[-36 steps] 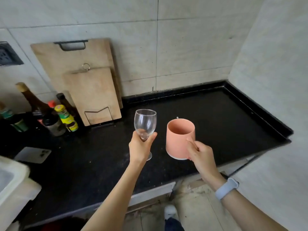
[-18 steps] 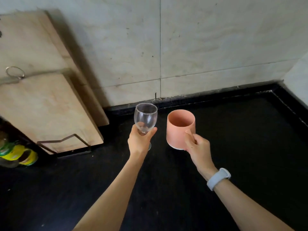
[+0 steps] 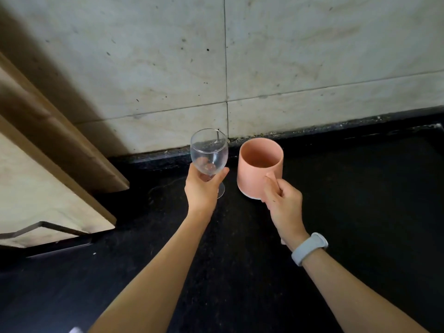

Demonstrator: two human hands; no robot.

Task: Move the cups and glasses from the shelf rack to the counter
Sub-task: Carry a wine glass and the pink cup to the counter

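Observation:
My left hand (image 3: 203,188) grips a clear wine glass (image 3: 209,152) at the base of its bowl, upright, above the black counter (image 3: 360,200) near the back wall. To its right my right hand (image 3: 282,203) holds a pink cup (image 3: 258,164) by its near side, mouth up and tilted slightly. Both vessels are empty and sit close together, a small gap between them. Whether their bases touch the counter cannot be told. The shelf rack is out of view.
Two wooden cutting boards (image 3: 36,188) lean against the tiled wall (image 3: 312,68) at the left, held in a thin metal stand (image 3: 48,228). The counter's raised black back edge (image 3: 336,128) runs along the wall. A pale watch band is on my right wrist.
The view has closed in on the back wall. Both hands have carried the glass and the cup farther back over the counter, towards the wall; the bottles at the left have left the view.

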